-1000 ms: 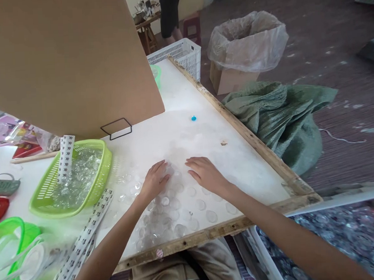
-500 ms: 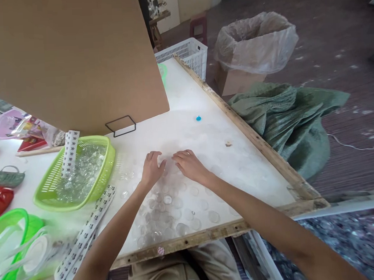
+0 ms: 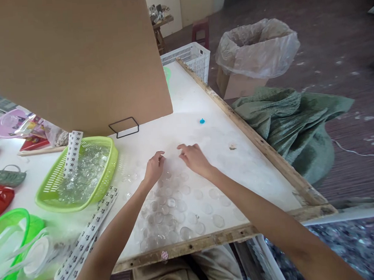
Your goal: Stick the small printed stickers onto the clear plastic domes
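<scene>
Over the middle of the white tabletop, my left hand has its fingers curled in and its thumb drawn close to them. Anything between those fingertips is too small to make out. My right hand is a short way to the right, its index finger stretched toward the left hand and its thumb apart from it. I see nothing in it. Many clear round plastic discs lie scattered on the table below and between my forearms. Left of my hands stands a lime-green basket heaped with clear plastic pieces.
A large cardboard sheet rises behind the basket, with a black wire frame at its foot. Printed strips lie left of my arm. A small blue piece sits farther back. A wooden edge borders the table.
My hands have moved farther apart. The left thumb has closed toward its fingers, and the right index finger has stretched out. The whole view has shifted slightly.
</scene>
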Action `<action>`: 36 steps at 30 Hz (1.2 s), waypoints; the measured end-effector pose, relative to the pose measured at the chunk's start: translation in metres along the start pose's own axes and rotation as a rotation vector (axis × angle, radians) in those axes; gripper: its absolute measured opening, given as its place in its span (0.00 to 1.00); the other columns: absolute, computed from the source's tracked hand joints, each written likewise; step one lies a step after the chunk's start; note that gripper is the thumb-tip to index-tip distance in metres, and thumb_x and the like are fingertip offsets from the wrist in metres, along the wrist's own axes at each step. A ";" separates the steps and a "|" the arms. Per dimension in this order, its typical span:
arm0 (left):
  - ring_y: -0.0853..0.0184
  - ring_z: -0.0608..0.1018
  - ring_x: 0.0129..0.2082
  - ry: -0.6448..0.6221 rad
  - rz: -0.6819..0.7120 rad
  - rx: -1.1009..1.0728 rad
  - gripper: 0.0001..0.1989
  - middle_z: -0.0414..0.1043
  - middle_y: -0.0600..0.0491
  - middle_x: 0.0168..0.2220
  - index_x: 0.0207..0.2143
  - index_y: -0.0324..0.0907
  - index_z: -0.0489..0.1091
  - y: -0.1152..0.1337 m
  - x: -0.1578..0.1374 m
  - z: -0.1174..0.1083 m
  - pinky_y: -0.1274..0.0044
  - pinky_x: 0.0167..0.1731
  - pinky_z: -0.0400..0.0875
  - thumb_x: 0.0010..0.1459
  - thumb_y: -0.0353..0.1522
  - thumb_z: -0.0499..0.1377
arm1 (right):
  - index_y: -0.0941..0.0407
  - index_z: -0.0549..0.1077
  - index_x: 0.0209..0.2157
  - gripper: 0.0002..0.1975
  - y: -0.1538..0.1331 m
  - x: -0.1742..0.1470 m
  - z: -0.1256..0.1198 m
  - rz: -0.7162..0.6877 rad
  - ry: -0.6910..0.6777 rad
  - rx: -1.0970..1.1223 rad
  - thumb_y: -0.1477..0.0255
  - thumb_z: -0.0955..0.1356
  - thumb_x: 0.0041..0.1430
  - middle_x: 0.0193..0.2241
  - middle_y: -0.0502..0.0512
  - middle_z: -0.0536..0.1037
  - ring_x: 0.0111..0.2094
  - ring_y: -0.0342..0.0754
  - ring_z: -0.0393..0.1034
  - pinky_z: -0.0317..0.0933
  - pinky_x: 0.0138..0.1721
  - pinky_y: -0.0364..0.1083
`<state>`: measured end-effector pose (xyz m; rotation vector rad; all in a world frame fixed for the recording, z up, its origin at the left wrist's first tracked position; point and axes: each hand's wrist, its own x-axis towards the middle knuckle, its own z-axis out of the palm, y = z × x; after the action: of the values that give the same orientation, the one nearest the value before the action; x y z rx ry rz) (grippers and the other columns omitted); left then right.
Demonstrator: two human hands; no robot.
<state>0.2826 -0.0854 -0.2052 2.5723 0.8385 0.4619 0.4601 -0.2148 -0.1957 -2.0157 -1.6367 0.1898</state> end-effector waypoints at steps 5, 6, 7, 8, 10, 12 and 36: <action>0.67 0.80 0.33 -0.021 0.002 -0.055 0.14 0.77 0.49 0.41 0.47 0.41 0.72 0.006 0.022 0.013 0.74 0.36 0.76 0.64 0.26 0.50 | 0.57 0.73 0.42 0.10 0.045 -0.026 -0.018 0.232 0.033 0.066 0.77 0.62 0.63 0.36 0.58 0.81 0.39 0.52 0.74 0.53 0.47 0.51; 0.66 0.80 0.34 -0.020 0.013 -0.050 0.14 0.76 0.48 0.43 0.47 0.41 0.72 0.009 0.025 0.014 0.73 0.37 0.77 0.64 0.26 0.51 | 0.57 0.73 0.41 0.10 0.049 -0.028 -0.019 0.230 0.031 0.068 0.77 0.62 0.63 0.37 0.58 0.81 0.39 0.52 0.74 0.53 0.47 0.51; 0.65 0.80 0.36 -0.018 0.028 -0.041 0.15 0.75 0.47 0.46 0.48 0.41 0.72 0.011 0.028 0.015 0.72 0.39 0.77 0.63 0.26 0.51 | 0.56 0.74 0.41 0.11 0.051 -0.028 -0.018 0.225 0.031 0.070 0.77 0.61 0.62 0.37 0.57 0.81 0.38 0.51 0.74 0.53 0.47 0.51; 0.64 0.80 0.39 -0.016 0.048 -0.028 0.15 0.73 0.46 0.49 0.49 0.41 0.72 0.014 0.028 0.015 0.70 0.42 0.77 0.63 0.26 0.51 | 0.56 0.74 0.42 0.11 0.052 -0.029 -0.018 0.220 0.033 0.076 0.77 0.61 0.62 0.37 0.57 0.81 0.37 0.51 0.74 0.54 0.47 0.51; 0.60 0.77 0.50 -0.026 0.105 0.001 0.17 0.70 0.45 0.55 0.53 0.42 0.70 0.021 0.026 0.014 0.66 0.51 0.73 0.65 0.27 0.51 | 0.55 0.73 0.45 0.13 0.051 -0.028 -0.016 0.222 0.046 0.106 0.76 0.62 0.63 0.36 0.55 0.81 0.36 0.50 0.74 0.55 0.47 0.51; 0.59 0.69 0.60 -0.060 0.176 0.025 0.18 0.66 0.46 0.60 0.57 0.44 0.67 0.028 0.022 0.014 0.64 0.60 0.66 0.66 0.29 0.51 | 0.54 0.72 0.47 0.13 0.050 -0.027 -0.014 0.232 0.054 0.144 0.75 0.62 0.64 0.34 0.53 0.81 0.36 0.50 0.74 0.57 0.45 0.51; 0.54 0.38 0.72 -0.314 0.139 0.329 0.39 0.32 0.44 0.73 0.72 0.40 0.40 0.080 0.102 0.080 0.56 0.68 0.34 0.67 0.52 0.42 | 0.55 0.75 0.39 0.11 0.062 -0.086 -0.037 0.281 0.369 0.165 0.73 0.61 0.64 0.40 0.57 0.79 0.42 0.52 0.73 0.54 0.45 0.51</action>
<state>0.4328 -0.1030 -0.2189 2.9105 0.6715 -0.0528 0.5075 -0.3154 -0.2125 -2.0045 -1.0771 0.0460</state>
